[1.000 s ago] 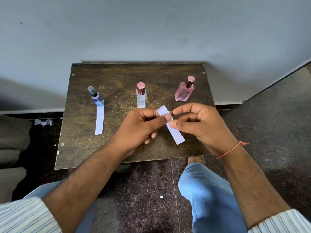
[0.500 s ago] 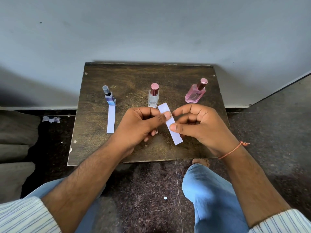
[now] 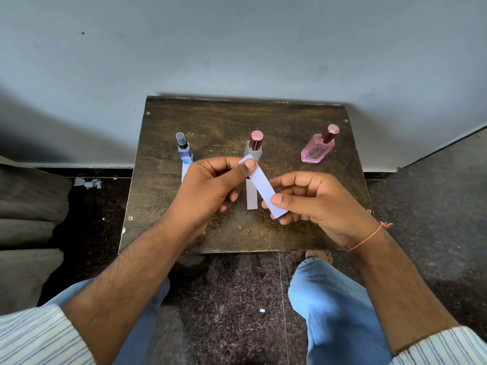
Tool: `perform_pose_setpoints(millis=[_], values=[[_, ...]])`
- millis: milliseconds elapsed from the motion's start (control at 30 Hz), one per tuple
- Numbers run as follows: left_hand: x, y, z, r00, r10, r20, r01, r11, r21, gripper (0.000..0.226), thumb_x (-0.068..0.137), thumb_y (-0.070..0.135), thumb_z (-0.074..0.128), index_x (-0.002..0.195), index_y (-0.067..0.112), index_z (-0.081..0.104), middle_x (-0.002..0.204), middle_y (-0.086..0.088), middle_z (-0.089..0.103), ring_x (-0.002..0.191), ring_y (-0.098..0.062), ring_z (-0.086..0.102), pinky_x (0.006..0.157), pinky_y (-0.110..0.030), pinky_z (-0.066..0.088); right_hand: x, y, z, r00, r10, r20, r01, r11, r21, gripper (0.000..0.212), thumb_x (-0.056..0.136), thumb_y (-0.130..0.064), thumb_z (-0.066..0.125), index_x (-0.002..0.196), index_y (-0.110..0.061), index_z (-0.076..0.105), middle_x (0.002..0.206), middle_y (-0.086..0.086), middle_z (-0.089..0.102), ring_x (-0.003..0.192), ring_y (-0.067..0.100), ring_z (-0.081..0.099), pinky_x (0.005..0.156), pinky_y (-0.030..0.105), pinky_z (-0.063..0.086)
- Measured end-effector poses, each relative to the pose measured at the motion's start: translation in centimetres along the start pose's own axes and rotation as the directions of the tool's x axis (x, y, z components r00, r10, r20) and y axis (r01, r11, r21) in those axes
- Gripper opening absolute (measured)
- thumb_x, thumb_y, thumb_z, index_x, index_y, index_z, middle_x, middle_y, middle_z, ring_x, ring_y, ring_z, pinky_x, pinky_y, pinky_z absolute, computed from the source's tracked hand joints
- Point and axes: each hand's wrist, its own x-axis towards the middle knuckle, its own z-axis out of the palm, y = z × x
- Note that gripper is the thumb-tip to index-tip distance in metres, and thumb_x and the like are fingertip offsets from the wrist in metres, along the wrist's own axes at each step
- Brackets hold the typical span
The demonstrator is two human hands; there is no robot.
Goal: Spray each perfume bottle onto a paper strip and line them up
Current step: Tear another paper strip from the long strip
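Observation:
Three perfume bottles stand in a row on a small dark wooden table [image 3: 303,233]: a blue bottle [image 3: 185,151] at the left, a clear bottle with a maroon cap [image 3: 254,146] in the middle, a pink bottle [image 3: 317,148] at the right. A white paper strip [image 3: 185,171] lies in front of the blue bottle, partly hidden by my left hand. A second strip [image 3: 251,197] lies in front of the clear bottle. Above the table, my left hand [image 3: 210,188] pinches the top end of a third strip [image 3: 263,187] and my right hand [image 3: 308,198] pinches its lower end.
The table stands against a pale wall [image 3: 237,48]. Dark speckled floor [image 3: 232,299] surrounds it. Torn paper scraps [image 3: 88,183] lie on the floor at the left, beside grey cushions [image 3: 26,201]. My knees in blue jeans [image 3: 334,306] are below the table's front edge.
The view has shifted, so the table sits further right in frame. My right hand slid down to the strip's lower end; the strip in front of the clear bottle now shows.

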Motion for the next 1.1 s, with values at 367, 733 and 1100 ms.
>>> perform_pose_setpoints(millis=[367, 733, 1100], values=[[0.35, 0.05, -0.78, 0.996, 0.057, -0.067, -0.057, 0.998, 0.001, 0.014, 0.098, 0.027, 0.078, 0.095, 0.016, 0.085, 0.072, -0.012, 0.057, 0.05, -0.009, 0.045, 0.038, -0.018, 0.031, -0.63, -0.26, -0.69, 0.996, -0.025, 0.09, 0.025, 1.0, -0.003, 0.038, 0.098, 0.013, 0.064, 0.129, -0.006, 0.072, 0.111, 0.021, 0.083, 0.091, 0.032, 0.079, 0.077, 0.035, 0.065], [0.25, -0.02, -0.52, 0.996, 0.051, -0.08, -0.049, 0.998, 0.026, 0.021, 0.1, 0.026, 0.077, 0.105, 0.007, 0.083, 0.061, 0.004, 0.062, 0.049, -0.006, 0.047, 0.039, -0.019, 0.033, -0.67, -0.29, -0.51, 0.995, -0.022, 0.093, 0.023, 1.0, -0.013, 0.035, 0.095, 0.008, 0.071, 0.128, -0.004, 0.071, 0.108, 0.021, 0.083, 0.09, 0.03, 0.079, 0.075, 0.033, 0.064], [-0.1, -0.04, -0.1, 0.995, 0.073, -0.064, -0.069, 0.995, 0.068, 0.017, 0.099, 0.027, 0.078, 0.101, 0.012, 0.085, 0.073, -0.007, 0.069, 0.051, -0.008, 0.05, 0.039, -0.02, 0.035, -0.54, -0.07, -0.41, 0.996, -0.056, 0.072, 0.056, 0.998, 0.007, 0.038, 0.093, 0.003, 0.075, 0.13, -0.007, 0.071, 0.107, 0.025, 0.081, 0.089, 0.035, 0.079, 0.074, 0.037, 0.064]])
